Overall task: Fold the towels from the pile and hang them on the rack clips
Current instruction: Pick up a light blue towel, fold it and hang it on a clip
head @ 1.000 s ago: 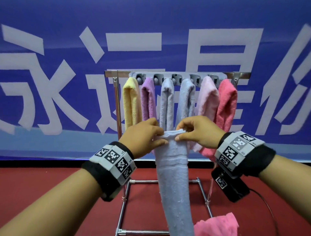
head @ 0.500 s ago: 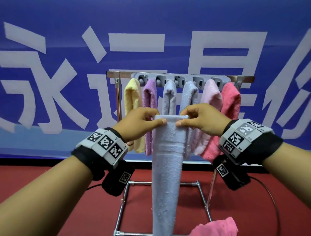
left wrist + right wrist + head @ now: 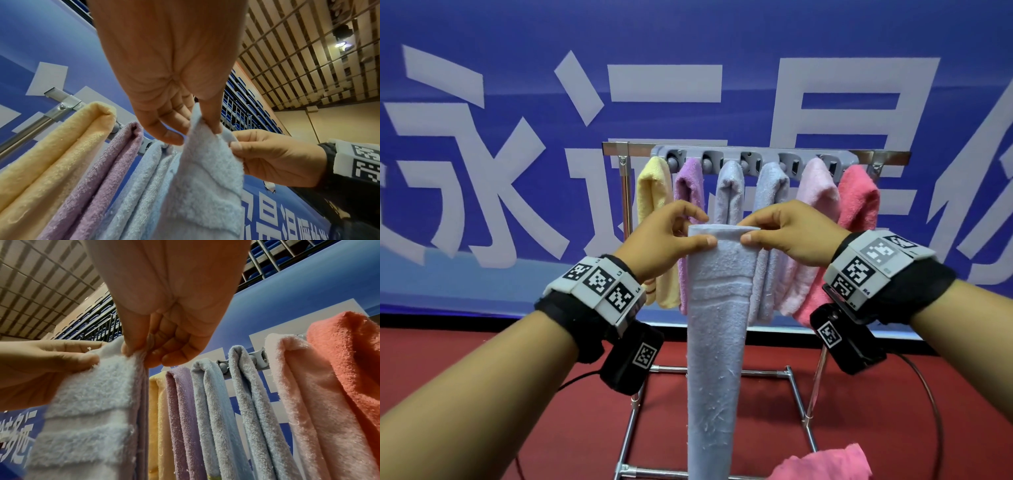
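Light blue towel (image 3: 717,308) held up at chest height before the rack (image 3: 756,150), hanging long and narrow between both hands. Left hand (image 3: 666,240) pinching its top left corner, right hand (image 3: 789,236) pinching the top right, thumbs in front.

The lower end of the held light blue towel (image 3: 717,342) is cut off by the bottom edge in the head view. Much of the two blue hung towels (image 3: 729,192) is hidden behind it and behind the hands. The pink towel pile (image 3: 825,464) is clipped by the bottom edge, so only its top is seen. The clips on the rack (image 3: 756,161) are largely covered by towel tops, and their grip cannot be made out. The fingers of the left hand (image 3: 667,240) behind the towel are hidden, and likewise those of the right hand (image 3: 791,236).
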{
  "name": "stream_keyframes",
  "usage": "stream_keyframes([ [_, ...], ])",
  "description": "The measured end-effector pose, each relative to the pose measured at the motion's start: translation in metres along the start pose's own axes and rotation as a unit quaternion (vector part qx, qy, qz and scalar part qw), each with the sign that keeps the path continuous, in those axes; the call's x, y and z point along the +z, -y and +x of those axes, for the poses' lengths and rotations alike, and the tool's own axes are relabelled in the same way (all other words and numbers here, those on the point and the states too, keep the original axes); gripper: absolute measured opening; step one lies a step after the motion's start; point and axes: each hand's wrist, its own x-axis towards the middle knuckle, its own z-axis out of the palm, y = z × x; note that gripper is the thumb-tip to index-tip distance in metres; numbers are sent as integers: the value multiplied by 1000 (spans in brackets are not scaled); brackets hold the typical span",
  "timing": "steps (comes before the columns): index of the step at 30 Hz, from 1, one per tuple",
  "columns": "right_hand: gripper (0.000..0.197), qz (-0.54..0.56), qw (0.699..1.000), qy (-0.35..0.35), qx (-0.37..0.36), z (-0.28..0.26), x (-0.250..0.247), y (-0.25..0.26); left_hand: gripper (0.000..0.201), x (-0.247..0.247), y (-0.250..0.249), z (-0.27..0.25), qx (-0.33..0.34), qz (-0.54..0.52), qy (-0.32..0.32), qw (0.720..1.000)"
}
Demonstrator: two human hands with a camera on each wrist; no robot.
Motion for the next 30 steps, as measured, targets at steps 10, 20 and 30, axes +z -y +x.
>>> stream_keyframes([
  [10,9,121,990,-77,1,7,11,-14,32,38,19,-15,-126,-212,50,968],
  [20,43,195,964,101,147,-26,26,-56,30,47,3,1,-174,-345,23,922],
  [30,8,242,962,50,117,-20,47,-52,73,31,34,-13,-201,-270,79,938],
])
